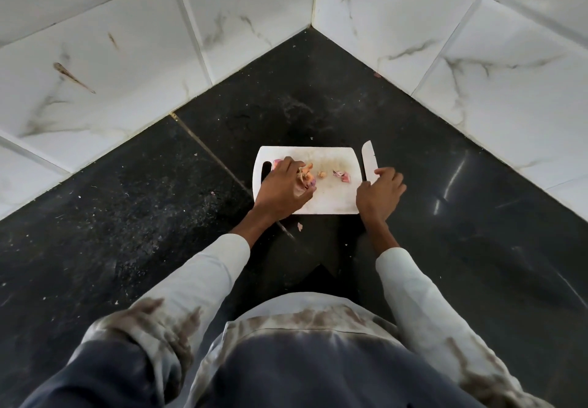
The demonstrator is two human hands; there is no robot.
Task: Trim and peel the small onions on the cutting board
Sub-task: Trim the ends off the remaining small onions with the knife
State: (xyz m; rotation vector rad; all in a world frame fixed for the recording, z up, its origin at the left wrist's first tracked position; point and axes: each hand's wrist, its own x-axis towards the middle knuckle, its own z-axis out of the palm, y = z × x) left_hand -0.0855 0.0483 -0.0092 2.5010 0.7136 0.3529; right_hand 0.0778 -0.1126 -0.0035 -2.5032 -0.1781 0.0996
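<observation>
Two hands point(284, 189) point(378, 193), one knife point(370, 161), one board point(331, 199).

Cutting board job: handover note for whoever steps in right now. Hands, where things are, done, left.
Left hand: on the cutting board, fingers closed around an onion with loose skin.
Right hand: at the board's right edge, on the handle end of the white knife; the blade lies on the black counter, pointing away. Grip not clear.
On the board: a small pale piece mid-board, purple peel scraps to its right, another purple bit by the handle slot.
Done: some trimming, judging by the scraps.
Left: finish peeling the held onion; any others are hidden.
</observation>
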